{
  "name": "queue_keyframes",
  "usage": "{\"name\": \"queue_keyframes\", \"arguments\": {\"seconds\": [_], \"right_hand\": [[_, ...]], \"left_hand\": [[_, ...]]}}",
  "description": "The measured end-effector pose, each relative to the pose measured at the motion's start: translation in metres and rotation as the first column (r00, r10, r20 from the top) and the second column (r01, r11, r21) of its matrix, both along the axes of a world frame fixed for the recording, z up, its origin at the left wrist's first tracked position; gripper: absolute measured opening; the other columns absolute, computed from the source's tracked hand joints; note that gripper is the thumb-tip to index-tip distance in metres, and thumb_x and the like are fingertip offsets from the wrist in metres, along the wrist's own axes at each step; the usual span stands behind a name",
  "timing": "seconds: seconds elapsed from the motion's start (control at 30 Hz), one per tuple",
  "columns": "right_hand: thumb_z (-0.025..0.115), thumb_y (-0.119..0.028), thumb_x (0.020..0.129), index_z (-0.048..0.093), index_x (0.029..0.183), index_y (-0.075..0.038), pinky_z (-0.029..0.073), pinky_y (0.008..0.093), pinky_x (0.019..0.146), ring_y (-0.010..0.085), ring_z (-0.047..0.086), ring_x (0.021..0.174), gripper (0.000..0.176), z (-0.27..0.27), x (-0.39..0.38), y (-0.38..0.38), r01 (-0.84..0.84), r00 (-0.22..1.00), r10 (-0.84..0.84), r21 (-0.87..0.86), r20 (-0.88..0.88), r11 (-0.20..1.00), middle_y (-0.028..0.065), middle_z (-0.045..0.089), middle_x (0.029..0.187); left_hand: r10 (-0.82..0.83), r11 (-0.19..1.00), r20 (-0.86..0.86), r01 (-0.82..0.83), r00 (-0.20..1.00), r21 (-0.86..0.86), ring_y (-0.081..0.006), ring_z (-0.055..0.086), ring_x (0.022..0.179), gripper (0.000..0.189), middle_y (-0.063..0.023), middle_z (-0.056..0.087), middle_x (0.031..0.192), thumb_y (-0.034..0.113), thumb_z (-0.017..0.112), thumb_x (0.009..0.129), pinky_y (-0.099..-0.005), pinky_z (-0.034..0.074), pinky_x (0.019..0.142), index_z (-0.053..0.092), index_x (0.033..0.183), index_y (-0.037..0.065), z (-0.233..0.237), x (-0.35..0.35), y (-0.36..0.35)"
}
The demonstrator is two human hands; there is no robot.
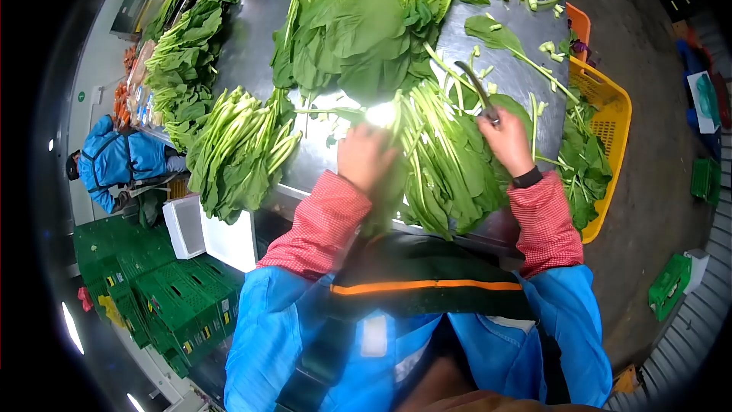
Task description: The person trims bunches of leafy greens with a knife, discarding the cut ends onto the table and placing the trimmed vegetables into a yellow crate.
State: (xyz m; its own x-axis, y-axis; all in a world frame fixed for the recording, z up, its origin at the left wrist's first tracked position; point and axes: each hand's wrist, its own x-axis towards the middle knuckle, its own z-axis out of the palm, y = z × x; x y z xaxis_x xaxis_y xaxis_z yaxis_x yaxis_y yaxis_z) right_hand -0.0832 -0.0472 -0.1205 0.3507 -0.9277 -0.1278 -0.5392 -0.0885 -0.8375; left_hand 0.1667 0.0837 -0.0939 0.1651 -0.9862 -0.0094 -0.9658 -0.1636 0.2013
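My right hand [506,137] is closed round the handle of a knife [479,90] with a dark, curved blade pointing up and left. Beside it, a bunch of leafy greens [446,160] with pale stalks lies at the table's near edge. Just left of that bunch is my left hand [364,156], its fingers curled in; a blurred green leaf [390,189] hangs at its side and seems to be in its grip. A large heap of leafy greens [347,38] lies beyond both hands. Another bunch of leafy greens [240,145] overhangs the edge at left.
The metal table [248,30] carries cut stalk pieces and loose leaves at right. A yellow crate [619,137] with greens stands against its right side. Green crates [179,297] and a white foam box [225,236] are at lower left. A co-worker in blue [126,156] is at far left.
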Motion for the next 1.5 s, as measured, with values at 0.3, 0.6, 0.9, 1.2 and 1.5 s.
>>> {"name": "queue_keyframes", "arguments": {"seconds": [0.3,0.6,0.9,1.2,1.5], "right_hand": [[0.066,-0.026,0.076,0.062,0.088,-0.002,0.049,0.0412,0.063,0.0321,0.063,0.067,0.027,-0.052,0.032,0.012,-0.166,0.986,0.166,-0.003,-0.013,0.986,0.0171,0.064,0.073],[0.07,-0.018,0.081,0.061,0.103,0.003,0.046,0.0247,0.066,0.0082,0.054,0.071,0.032,0.012,-0.045,0.041,0.029,0.942,-0.085,0.172,0.324,0.985,0.0005,0.059,0.077],[0.064,-0.025,0.087,0.065,0.097,-0.002,0.05,0.0365,0.065,0.0294,0.064,0.072,0.025,0.042,-0.08,0.022,0.112,0.993,-0.117,-0.294,0.0,0.949,0.0148,0.066,0.087],[0.064,-0.02,0.085,0.064,0.094,-0.008,0.051,0.0364,0.059,0.0257,0.063,0.064,0.015,0.041,-0.109,-0.011,-0.202,0.911,-0.025,-0.497,-0.413,0.844,0.0066,0.061,0.078],[0.066,-0.011,0.086,0.061,0.105,0.003,0.047,0.0233,0.071,0.0082,0.058,0.077,0.024,0.09,-0.092,0.002,-0.019,0.92,0.001,0.044,0.392,0.999,0.0026,0.063,0.089]], "left_hand": [[0.048,0.987,-0.586,-0.127,0.809,-0.095,-0.0181,0.063,0.081,0.024,-0.0078,0.067,0.09,0.017,0.071,0.081,-0.0296,0.049,0.076,0.067,0.101,0.004,0.005,-0.037,-0.037],[0.186,0.978,-0.974,-0.118,0.127,0.171,-0.0115,0.06,0.089,0.04,-0.0052,0.063,0.108,0.026,0.061,0.092,-0.025,0.049,0.077,0.055,0.124,0.002,-0.005,-0.064,-0.074],[0.287,0.955,-0.956,0.063,0.058,0.29,-0.0087,0.059,0.082,0.035,-0.0012,0.065,0.097,0.02,0.066,0.089,-0.0248,0.048,0.073,0.058,0.117,0.002,0.037,-0.107,-0.102],[0.199,0.958,-0.978,0.222,-0.064,0.18,-0.0095,0.061,0.088,0.033,-0.0001,0.066,0.1,0.01,0.069,0.085,-0.0249,0.049,0.08,0.06,0.117,0.004,0.049,-0.119,-0.092],[0.043,0.99,-0.984,0.124,0.175,0.065,-0.0162,0.058,0.103,0.057,-0.0079,0.057,0.12,0.011,0.073,0.08,-0.0306,0.046,0.091,0.047,0.13,0.004,0.039,-0.128,-0.094]]}}
